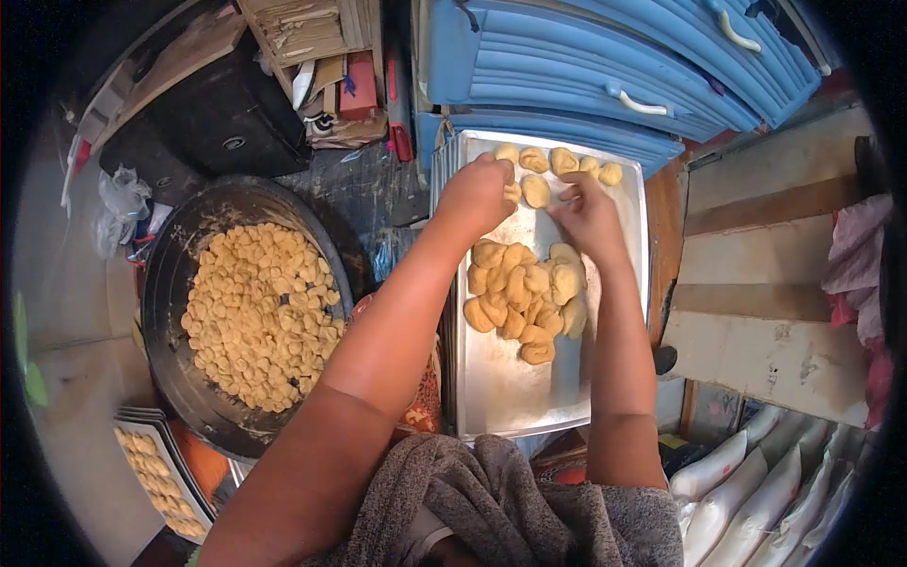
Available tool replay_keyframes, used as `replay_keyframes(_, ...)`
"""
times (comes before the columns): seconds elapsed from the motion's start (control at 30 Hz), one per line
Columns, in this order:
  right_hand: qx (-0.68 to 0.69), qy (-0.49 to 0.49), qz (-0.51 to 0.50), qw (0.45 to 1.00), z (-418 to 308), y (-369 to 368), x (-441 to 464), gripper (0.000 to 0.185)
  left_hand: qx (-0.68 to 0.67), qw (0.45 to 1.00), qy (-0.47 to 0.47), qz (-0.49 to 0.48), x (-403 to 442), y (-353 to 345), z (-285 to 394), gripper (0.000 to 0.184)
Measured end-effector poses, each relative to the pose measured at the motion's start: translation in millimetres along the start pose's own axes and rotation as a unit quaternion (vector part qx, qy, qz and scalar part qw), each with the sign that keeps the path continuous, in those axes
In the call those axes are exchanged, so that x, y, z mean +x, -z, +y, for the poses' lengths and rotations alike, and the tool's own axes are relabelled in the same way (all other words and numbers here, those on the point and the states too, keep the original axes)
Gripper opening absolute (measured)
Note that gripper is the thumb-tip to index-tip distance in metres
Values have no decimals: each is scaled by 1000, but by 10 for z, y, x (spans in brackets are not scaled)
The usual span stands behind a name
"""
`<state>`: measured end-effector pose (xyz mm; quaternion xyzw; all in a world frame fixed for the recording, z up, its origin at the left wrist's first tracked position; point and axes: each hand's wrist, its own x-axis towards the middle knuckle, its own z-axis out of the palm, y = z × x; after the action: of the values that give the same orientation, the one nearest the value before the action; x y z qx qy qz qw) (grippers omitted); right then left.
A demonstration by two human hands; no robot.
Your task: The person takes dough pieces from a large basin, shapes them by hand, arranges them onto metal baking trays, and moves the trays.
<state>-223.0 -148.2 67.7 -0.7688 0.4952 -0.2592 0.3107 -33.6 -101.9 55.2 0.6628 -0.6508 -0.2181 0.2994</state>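
Note:
A metal baking tray [482,397] lies in front of me with knotted dough pieces on it. My left hand [480,197] is closed at the tray's upper left, around a dough piece [511,192] that shows beside its fingers. My right hand [588,215] is over the tray's upper right, fingers curved and apart, with nothing visible between them. Just left of its fingertips sits a rounded dough piece [536,192]. Several more dough pieces [564,160] line the far end. A heap of knotted dough [520,288] fills the tray's middle, below both hands.
At left stands a large black tub [170,350] holding many small dough pieces [260,312]. Stacked trays with shaped dough [156,472] are at lower left. A blue drawer unit [557,57] borders the tray's far end. White filled bags [746,491] lie at lower right.

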Motion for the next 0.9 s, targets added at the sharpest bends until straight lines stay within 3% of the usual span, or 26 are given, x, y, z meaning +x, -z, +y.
replay_keyframes(0.07, 39, -13, 17, 999, -76, 200, -120, 34, -11, 999, 6, 31, -19, 65, 91, 35)
replay_keyframes(0.1, -14, -50, -79, 995, -62, 280, -181, 32, -11, 999, 8, 32, -7, 40, 87, 35)
replay_keyframes(0.13, -68, -88, -174, 979, -46, 329, -210, 29, -11, 997, -47, 61, 9, -9, 80, 33)
replay_keyframes(0.27, 6, -27, -263, 964, 173, 340, -204, 23, 24, 983, -169, 68, 35, -199, 129, 26)
replay_keyframes(0.37, 230, -112, -25, 966, 167, 330, -68, 16, 56, 987, -140, 53, 74, -294, 91, 20)
replay_keyframes(0.4, 230, -113, -25, 966, 190, 277, -1, 16, 56, 987, -139, 52, 80, -324, 78, 20)
replay_keyframes(0.47, 209, -47, 70, 974, 346, 126, 120, 11, 65, 980, -158, 106, 96, -368, 76, 13)
replay_keyframes(0.5, 83, -46, 83, 992, 333, 24, 142, 12, 65, 979, -160, 104, 102, -363, 81, 13)
replay_keyframes(0.53, 83, -47, 84, 992, 327, 10, 133, 12, 67, 984, -144, 80, 102, -355, 79, 16)
replay_keyframes(0.63, -51, 90, 73, 992, 255, 100, 117, 23, 63, 988, -131, 60, 110, -338, 84, 19)
replay_keyframes(0.67, -24, 34, 46, 998, 214, 197, 42, 24, 59, 987, -134, 62, 104, -331, 78, 20)
replay_keyframes(0.77, -27, -6, -35, 999, 56, 417, -265, 24, 52, 988, -135, 55, 115, -295, 75, 20)
replay_keyframes(0.83, 14, 15, -240, 970, 94, 471, -407, 32, 59, 987, -135, 56, 121, -286, 85, 20)
replay_keyframes(0.9, -5, 12, -228, 973, 201, 510, -413, 34, 63, 987, -138, 57, 136, -289, 114, 20)
